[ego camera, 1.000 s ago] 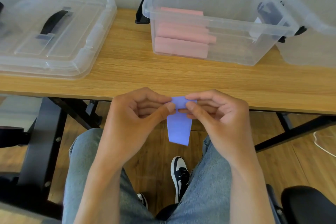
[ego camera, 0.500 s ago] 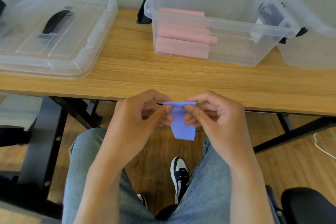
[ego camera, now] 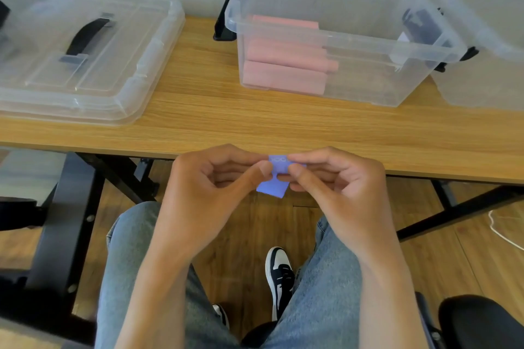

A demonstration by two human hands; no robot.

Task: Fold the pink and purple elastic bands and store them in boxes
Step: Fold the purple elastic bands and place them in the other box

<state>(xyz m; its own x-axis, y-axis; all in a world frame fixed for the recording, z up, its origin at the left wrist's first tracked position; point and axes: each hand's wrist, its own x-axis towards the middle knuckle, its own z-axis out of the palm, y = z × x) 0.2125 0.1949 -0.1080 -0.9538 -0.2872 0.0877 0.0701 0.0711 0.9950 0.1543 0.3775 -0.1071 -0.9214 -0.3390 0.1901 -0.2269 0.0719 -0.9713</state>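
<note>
A purple elastic band (ego camera: 274, 178) is pinched between both my hands, just in front of the table's near edge, above my lap. My left hand (ego camera: 209, 187) grips its left side with thumb and fingers; my right hand (ego camera: 334, 187) grips its right side. Only a short folded piece of the band hangs below my fingers. Several folded pink bands (ego camera: 283, 65) lie stacked at the left end of a clear plastic box (ego camera: 425, 51) on the table.
A clear box lid with a black handle (ego camera: 85, 56) lies on the wooden table (ego camera: 212, 116) at the left. A second clear box (ego camera: 487, 45) stands at the far right. Black table legs, a chair and my knees are below.
The hanging part of the purple band has grown shorter as my fingers rolled or folded it up. Both hands stayed close together near the table edge.
</note>
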